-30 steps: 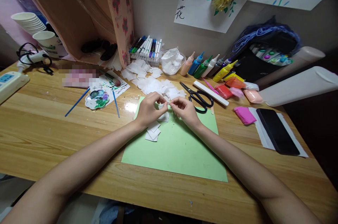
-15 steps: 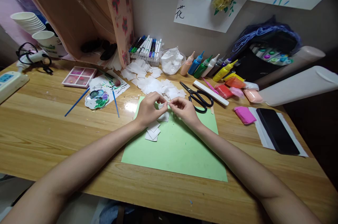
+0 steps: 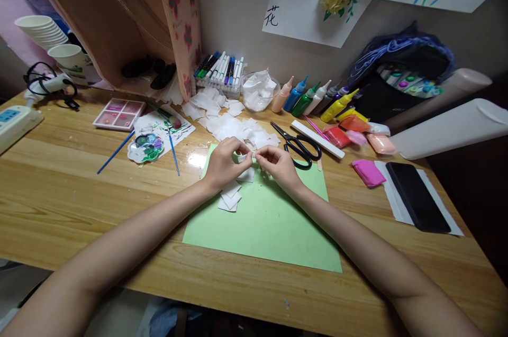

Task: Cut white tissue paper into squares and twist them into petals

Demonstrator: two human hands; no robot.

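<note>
My left hand [image 3: 226, 163] and my right hand [image 3: 278, 166] meet fingertip to fingertip above the far part of a green paper sheet [image 3: 270, 226]. Between their pinched thumbs and forefingers is a small piece of white paper [image 3: 253, 155], mostly hidden by the fingers. Several square white paper pieces [image 3: 230, 200] overlap in a row on the green sheet, beside and under my left hand. Just beyond the hands lies a loose pile of white paper pieces [image 3: 227, 129]. Black-handled scissors [image 3: 298, 145] rest to the right of my right hand.
Paint bottles [image 3: 305, 98], a marker box [image 3: 220, 75] and a clear bowl [image 3: 259, 92] line the wall. At left lie a paint palette [image 3: 145, 148] and a blue brush [image 3: 115, 153]. A pink packet [image 3: 369, 173] and black phone [image 3: 416, 197] are at right.
Both hands stay in nearly the same place, still pinching the small white paper. The camera view has shifted very slightly.
</note>
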